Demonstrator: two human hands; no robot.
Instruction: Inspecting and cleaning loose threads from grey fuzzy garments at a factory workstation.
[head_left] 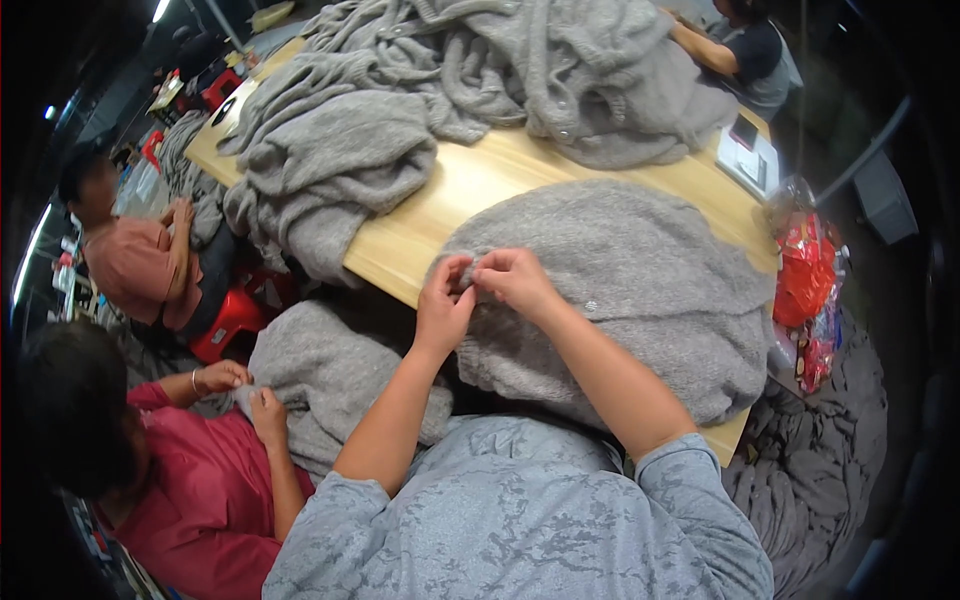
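A large piece of grey knitwear [620, 250] lies spread over the near end of the wooden table, its front edge hanging toward my lap. At its left edge my left hand [447, 305] is closed, pinching a bit of the knit between thumb and fingers. My right hand [520, 280] meets it there, thumb and forefinger pressed together right beside the left fingertips. Whatever is between the right fingertips is too small to make out.
More grey knitwear [350, 130] is heaped across the far side of the table [480, 170]. A white boxy item [748, 163] and red plastic bags [805, 265] are at the right edge. Close on my left, a person in a red top [205, 470] handles grey knitwear; others sit farther off.
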